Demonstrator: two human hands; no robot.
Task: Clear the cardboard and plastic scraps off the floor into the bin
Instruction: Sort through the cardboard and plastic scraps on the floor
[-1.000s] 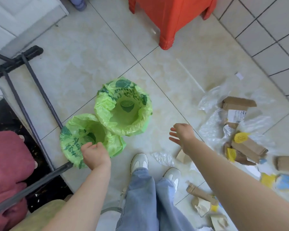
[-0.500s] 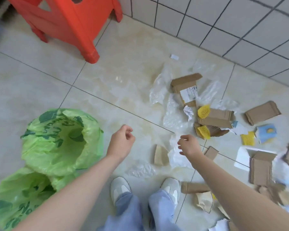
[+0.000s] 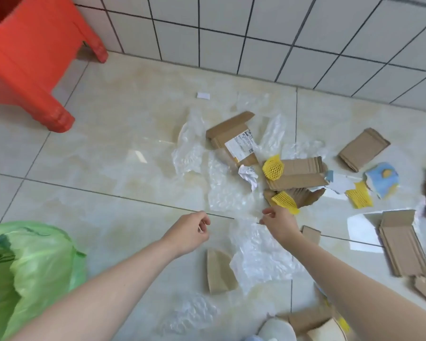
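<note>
Cardboard and plastic scraps lie scattered over the tiled floor. A clear plastic sheet [image 3: 256,257] lies just under my right hand [image 3: 279,226], whose loosely curled fingers are at the sheet's far edge, with no grip showing. My left hand [image 3: 190,233] hovers to its left, fingers loosely curled and holding nothing. A torn cardboard piece [image 3: 219,271] lies between my forearms. Farther off are a labelled cardboard box [image 3: 231,136], folded cardboard [image 3: 298,175] and yellow foam netting [image 3: 273,167]. The green-bagged bin [image 3: 35,267] stands at the lower left.
A red plastic stool [image 3: 30,57] stands at the upper left against the tiled wall [image 3: 256,33]. More cardboard [image 3: 401,244] lies at the right, and crumpled clear plastic [image 3: 190,313] near my shoe [image 3: 277,328].
The view has swung from the green bins to the scraps. My left hand let go of a bin bag and moved forward; both hands now reach out over the plastic.
</note>
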